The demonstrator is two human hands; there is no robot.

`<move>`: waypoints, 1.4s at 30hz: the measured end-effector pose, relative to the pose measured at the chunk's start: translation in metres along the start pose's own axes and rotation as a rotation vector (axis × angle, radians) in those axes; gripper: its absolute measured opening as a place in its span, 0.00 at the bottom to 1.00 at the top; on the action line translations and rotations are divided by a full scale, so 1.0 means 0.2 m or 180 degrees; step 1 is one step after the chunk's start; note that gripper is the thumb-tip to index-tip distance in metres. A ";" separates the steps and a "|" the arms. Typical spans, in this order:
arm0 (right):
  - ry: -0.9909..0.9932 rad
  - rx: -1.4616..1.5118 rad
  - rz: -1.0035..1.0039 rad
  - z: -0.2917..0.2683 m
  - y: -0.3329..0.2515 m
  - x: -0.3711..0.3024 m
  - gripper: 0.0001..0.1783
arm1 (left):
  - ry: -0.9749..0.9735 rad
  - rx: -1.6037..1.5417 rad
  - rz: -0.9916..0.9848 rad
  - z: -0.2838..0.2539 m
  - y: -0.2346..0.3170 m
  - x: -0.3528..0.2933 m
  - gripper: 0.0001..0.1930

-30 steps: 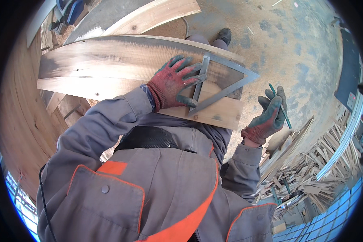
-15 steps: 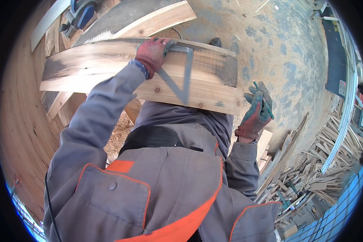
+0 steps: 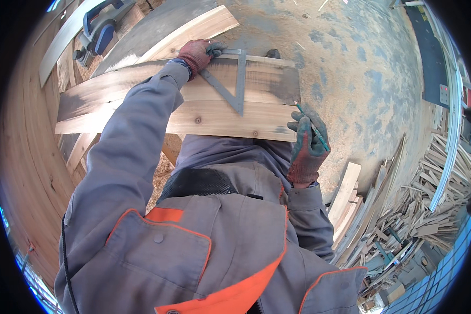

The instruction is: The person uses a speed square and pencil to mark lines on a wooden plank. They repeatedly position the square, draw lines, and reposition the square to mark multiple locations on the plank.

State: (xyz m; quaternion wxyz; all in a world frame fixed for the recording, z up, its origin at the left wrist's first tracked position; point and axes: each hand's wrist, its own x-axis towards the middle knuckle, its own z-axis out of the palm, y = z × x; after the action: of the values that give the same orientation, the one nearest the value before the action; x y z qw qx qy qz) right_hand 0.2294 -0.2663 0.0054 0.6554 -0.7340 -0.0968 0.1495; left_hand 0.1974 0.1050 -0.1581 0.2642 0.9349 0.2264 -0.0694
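Wide wooden boards (image 3: pixel 214 124) lie side by side in front of me, with dark scorched-looking patches at both ends. At their far edge, my left hand (image 3: pixel 198 54), in a red and grey work glove, is closed on the thick edge of a metal triangle square (image 3: pixel 240 83). The square's flat blade rests over the boards, its point toward me. My right hand (image 3: pixel 307 144), gloved the same way, grips a green pencil (image 3: pixel 316 129) just off the boards' right end. The pencil's tip points up and left, close to the boards' right edge.
A blue and grey power tool (image 3: pixel 97 36) sits at the far left among planks. Another plank (image 3: pixel 193 31) lies beyond the boards. Scrap wood (image 3: pixel 429 199) is heaped at the right, beside several stacked offcuts (image 3: pixel 345 196). Sawdust covers the floor (image 3: pixel 345 89).
My right hand has moved left and slightly up, bringing the pencil to the boards' right end. The square has shifted a little toward the far edge in the picture, still in my left hand.
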 end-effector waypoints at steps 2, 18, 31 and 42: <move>-0.0038 -0.0050 0.0061 0.00 0.00 0.00 0.17 | -0.0035 -0.0016 -0.0044 0.01 0.01 0.01 0.24; -0.0397 -0.1193 -0.1047 0.26 0.26 0.30 0.16 | 0.0413 0.0005 0.0485 0.13 -0.01 0.00 0.21; -0.0710 -0.2245 -0.0206 0.50 0.44 0.53 0.20 | 0.0360 0.0518 0.0579 0.12 0.01 -0.01 0.22; -0.0977 -0.3092 -0.0238 0.56 0.39 0.56 0.20 | 0.0476 0.0657 0.0686 0.15 -0.01 0.00 0.22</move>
State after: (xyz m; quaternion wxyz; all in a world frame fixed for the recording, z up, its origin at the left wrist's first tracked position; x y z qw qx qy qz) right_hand 0.2919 -0.1327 -0.0929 0.2218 -0.9195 -0.2766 0.1698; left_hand 0.1961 0.0910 -0.1844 0.1550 0.9785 0.1355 0.0063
